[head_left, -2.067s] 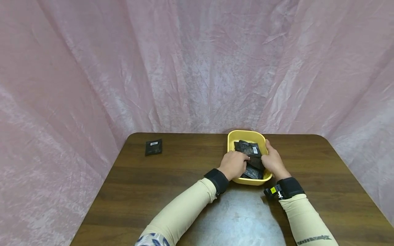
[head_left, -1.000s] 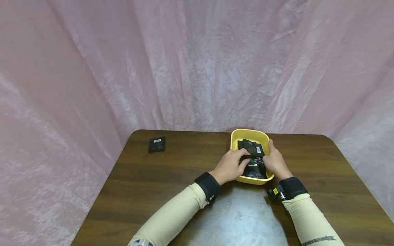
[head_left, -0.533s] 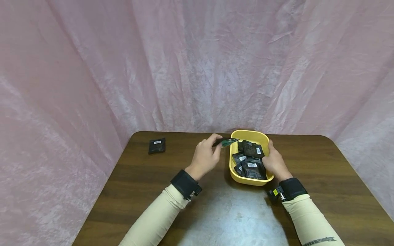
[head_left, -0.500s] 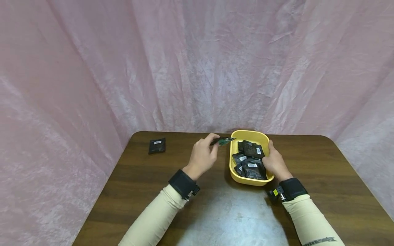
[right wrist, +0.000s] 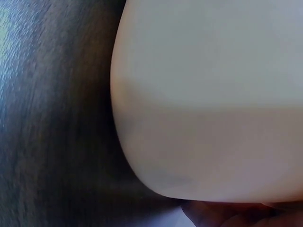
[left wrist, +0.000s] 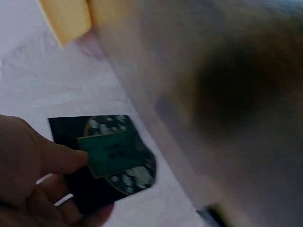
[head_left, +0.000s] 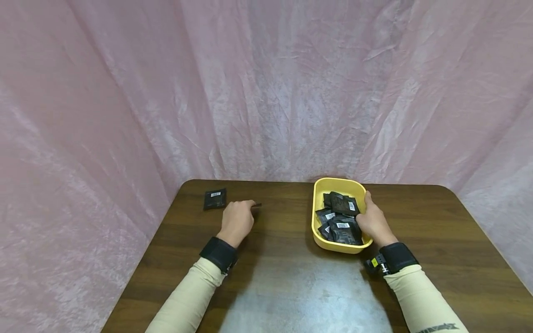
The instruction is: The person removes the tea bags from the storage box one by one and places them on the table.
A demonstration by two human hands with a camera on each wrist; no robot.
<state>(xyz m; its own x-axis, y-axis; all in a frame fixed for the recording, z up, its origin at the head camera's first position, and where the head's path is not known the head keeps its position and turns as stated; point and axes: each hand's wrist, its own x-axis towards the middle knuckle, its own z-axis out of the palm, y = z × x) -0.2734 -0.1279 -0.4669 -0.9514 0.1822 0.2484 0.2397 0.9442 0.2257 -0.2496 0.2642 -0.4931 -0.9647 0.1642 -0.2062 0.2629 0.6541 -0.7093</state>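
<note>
The left hand [head_left: 237, 223] held a small black packet [left wrist: 113, 156] above the worktop [head_left: 283, 222], left of the yellow tub [head_left: 339, 248] and well apart from it. Its grip was narrow, with the thumb on the packet's printed face and fingers behind. That pinch near one end left most of the face uncovered, so a green panel and a pale, mottled pattern showed in the left wrist view; the lettering was too blurred to read. In the head view the packet appeared only as a thin dark strip beyond the knuckles, probably because it was seen nearly edge-on.

The right hand [head_left: 376, 224] held the tub by its right side, its grip closed at the rim, with the thumb pointing toward the far end. How the other fingers wrapped could not be made out; the right wrist view was mostly filled by pale tub wall. This hold was likely there to steady the tub while leaving its opening uncovered on the left.

Inside the tub, more black packets [head_left: 345, 231] lay overlapping in a loose heap, some with white barcode labels facing up. A lone packet [head_left: 214, 199] lay flat near the worktop's far left corner, barcode up, just beyond the left hand, apparently set apart from the heap.
</note>
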